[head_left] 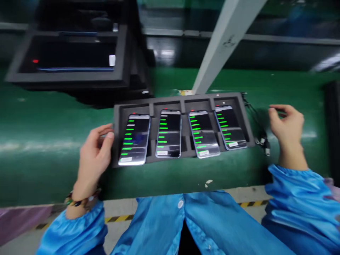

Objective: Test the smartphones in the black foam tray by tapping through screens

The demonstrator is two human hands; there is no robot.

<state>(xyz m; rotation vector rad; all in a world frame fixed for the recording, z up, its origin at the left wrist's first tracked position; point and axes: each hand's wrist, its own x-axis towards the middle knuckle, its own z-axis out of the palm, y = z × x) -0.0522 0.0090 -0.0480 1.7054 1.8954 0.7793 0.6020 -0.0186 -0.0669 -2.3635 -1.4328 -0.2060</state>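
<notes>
A dark grey foam tray (pixel 182 106) lies on the green bench, holding several phones side by side in its compartments. The phones, such as the leftmost phone (pixel 135 140) and the rightmost phone (pixel 230 127), have lit dark screens with rows of green marks and a white label near the bottom. My left hand (pixel 95 148) is at the tray's left end, fingers loosely bent and thumb apart, fingertips at the edge; firm contact cannot be made out. Beyond the right end, my right hand (pixel 288 124) hovers with curled fingers, thumb and forefinger tips close together, nothing visible between them.
Black cables (pixel 261 138) with metal plugs lie between the tray and my right hand. Stacked black trays (pixel 71 78) with more phones stand at the back left. A slanting pale post (pixel 225 42) rises behind the tray. White scraps (pixel 209 182) lie near the bench's front edge.
</notes>
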